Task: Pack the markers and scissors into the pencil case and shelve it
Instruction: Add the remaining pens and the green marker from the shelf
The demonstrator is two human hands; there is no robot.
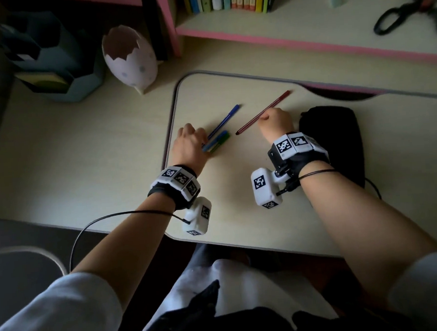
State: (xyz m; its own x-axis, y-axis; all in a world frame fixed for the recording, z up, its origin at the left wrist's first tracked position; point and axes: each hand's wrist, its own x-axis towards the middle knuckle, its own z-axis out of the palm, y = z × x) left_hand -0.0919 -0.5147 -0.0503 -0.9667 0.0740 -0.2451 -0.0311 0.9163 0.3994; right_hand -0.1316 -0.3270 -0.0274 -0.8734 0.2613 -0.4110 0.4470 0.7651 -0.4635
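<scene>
The packing looks barely started: nothing shows inside the black pencil case (340, 141), which lies flat at the right of centre on the desk (82, 159), and whether it is zipped open cannot be told in this dim light. The right hand (276, 121), just left of the case, is closed around the middle of a red marker (253, 120) that slants up toward the right. The left hand (188, 141), at centre frame, has its fingers curled over the near ends of a green marker (222, 140) and a light blue one beside it, though whether it truly grips them or only rests on them I cannot tell. A dark blue marker (226, 119) lies loose between the two hands. The scissors (408, 10) sit on the shelf (306, 27) at the upper right, well apart from the case. So every marker and the scissors remain to go in, and then the shelving.
</scene>
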